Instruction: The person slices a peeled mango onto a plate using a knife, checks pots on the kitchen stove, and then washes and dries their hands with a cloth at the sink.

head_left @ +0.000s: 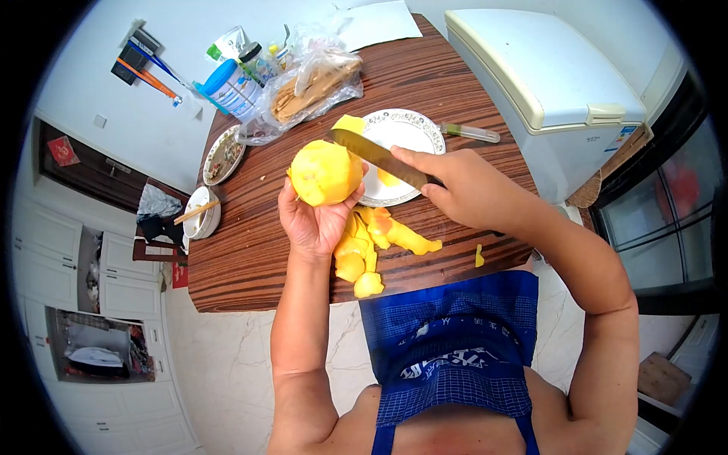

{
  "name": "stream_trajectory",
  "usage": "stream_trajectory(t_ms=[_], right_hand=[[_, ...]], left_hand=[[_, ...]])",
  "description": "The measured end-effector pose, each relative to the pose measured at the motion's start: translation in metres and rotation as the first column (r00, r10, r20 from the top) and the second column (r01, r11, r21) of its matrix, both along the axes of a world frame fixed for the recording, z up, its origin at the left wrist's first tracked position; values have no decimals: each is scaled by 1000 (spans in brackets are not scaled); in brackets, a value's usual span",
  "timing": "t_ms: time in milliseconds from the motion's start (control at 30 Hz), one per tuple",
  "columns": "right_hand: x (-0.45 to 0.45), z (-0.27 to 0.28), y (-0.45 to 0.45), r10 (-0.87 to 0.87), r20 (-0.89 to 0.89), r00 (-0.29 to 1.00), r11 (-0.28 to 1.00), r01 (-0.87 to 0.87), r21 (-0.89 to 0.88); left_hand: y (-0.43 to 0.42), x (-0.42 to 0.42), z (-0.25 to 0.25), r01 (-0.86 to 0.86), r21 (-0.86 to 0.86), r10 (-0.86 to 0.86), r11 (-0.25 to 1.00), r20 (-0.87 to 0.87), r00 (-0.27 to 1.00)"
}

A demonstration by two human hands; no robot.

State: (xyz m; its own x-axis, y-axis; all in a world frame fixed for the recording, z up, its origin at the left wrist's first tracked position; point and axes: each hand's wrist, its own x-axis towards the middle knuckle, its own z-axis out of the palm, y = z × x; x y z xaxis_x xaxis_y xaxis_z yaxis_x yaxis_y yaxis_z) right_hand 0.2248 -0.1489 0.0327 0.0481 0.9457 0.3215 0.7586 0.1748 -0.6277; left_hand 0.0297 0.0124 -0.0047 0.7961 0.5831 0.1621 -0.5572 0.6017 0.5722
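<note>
on the patterned plate (434,136), a yellow piece (388,179); in the clear bag (262,127), brown contents; in the oval dish (225,155), food scraps; across the bowl (202,212), chopsticks (196,211). cups the peeled fruit (327,173) from below with the left hand (321,221), over the table (258,250), beside the plate; grips the knife (383,158) in the right hand (455,184), with blade at the fruit's top. knife handle mostly hidden, bowl's contents unclear. one fruit, one plate, one bowl; overlapping peels (356,246), impossible to count.
</note>
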Motion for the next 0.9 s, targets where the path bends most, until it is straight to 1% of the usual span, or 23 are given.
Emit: stream_trajectory(t_ms=[33,67,100,133,200,300,433,500,533,600,633,700,733,800,833,900], right_hand=[[-3,2,-3,0,0,1000,1000,0,-1],[-8,6,-7,-60,193,979,994,75,-73],[-13,13,-12,-100,382,919,978,161,-130],[-17,18,-16,-101,381,919,978,162,-131],[-23,26,-21,-90,495,864,984,155,-92],[-20,26,-19,-60,528,847,985,134,-104],[-18,21,-13,-90,501,861,973,183,-141],[-16,17,-11,-109,418,902,965,198,-174],[-15,16,-11,-109,417,902,965,197,-174],[-11,13,-10,-88,399,913,944,204,-259],[-8,10,-10,-89,399,913,944,205,-258],[-4,5,-12,-116,333,936,951,202,-236],[-3,5,-13,-113,334,936,951,200,-238],[-2,7,-17,-165,229,959,962,208,-179],[-2,8,-18,-164,229,959,962,207,-179],[-1,10,-21,-190,127,974,971,205,-119]], left_hand=[[0,0,-2,0,-1,0,1000,0,1000],[1,0,-3,10,18,-10,1000,-5,1000],[2,0,-4,19,36,-19,999,-11,1000],[1,1,-5,20,35,-20,999,-12,1000],[0,3,-5,14,69,-13,998,-9,1000],[-1,3,-6,2,51,-2,999,1,1000],[3,1,-6,-16,57,16,998,-9,1000],[3,0,-6,11,5,-10,1000,-19,1000],[3,-1,-6,10,5,-10,1000,-20,1000],[2,-2,-4,33,-33,-32,999,34,999],[3,-1,-3,34,-31,-33,999,33,999],[5,-3,-3,80,-49,-77,996,73,994],[5,-3,-4,77,-51,-74,996,74,995],[7,-4,-5,68,-57,-65,996,51,997],[7,-4,-6,67,-57,-64,996,51,997],[6,-3,-6,9,-86,-5,996,49,999]])
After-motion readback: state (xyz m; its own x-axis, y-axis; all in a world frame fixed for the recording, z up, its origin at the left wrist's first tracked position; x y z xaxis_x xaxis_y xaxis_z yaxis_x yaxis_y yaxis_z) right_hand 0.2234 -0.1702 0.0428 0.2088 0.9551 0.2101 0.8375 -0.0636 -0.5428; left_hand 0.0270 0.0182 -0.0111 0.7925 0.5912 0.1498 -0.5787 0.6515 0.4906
